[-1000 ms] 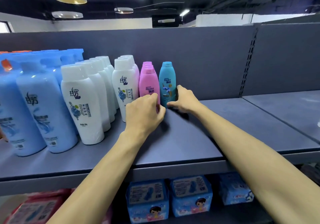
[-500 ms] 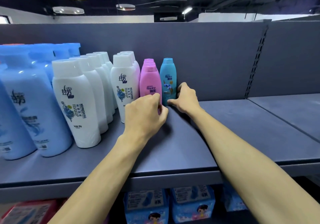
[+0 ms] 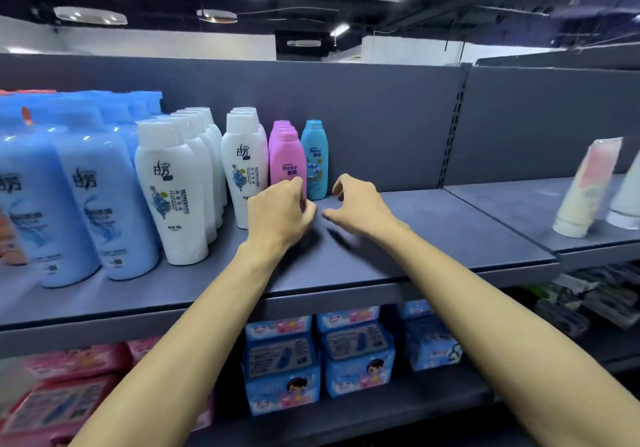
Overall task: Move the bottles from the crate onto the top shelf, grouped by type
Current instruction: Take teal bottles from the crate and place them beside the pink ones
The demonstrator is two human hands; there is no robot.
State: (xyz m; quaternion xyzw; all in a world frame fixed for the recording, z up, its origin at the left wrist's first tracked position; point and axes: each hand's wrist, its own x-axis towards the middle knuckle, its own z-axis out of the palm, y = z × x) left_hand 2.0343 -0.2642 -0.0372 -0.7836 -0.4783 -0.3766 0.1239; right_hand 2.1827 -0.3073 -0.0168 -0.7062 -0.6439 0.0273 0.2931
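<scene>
On the grey top shelf [image 3: 433, 238] bottles stand in rows by type: big blue ones [image 3: 90, 204] at the left, then white ones [image 3: 173, 187], a further white row [image 3: 242, 169], a row of pink bottles [image 3: 285, 155] and one teal bottle [image 3: 314, 159] at the right end. My left hand [image 3: 277, 214] has its fingers curled round the foot of the front pink bottle. My right hand [image 3: 358, 204] hovers just right of the teal bottle, loosely curled, apart from it and holding nothing. The crate is out of view.
The shelf's back panel [image 3: 381, 117] rises close behind the bottles. Two pale tubes [image 3: 581, 187] lean on the neighbouring shelf at the right. Below, blue packs [image 3: 346, 360] and pink packs [image 3: 62, 394] fill the lower shelf.
My right hand has come off the teal bottle and drawn back to the right. My left hand stays at the pink bottle's foot. The view has swung right, showing the tubes.
</scene>
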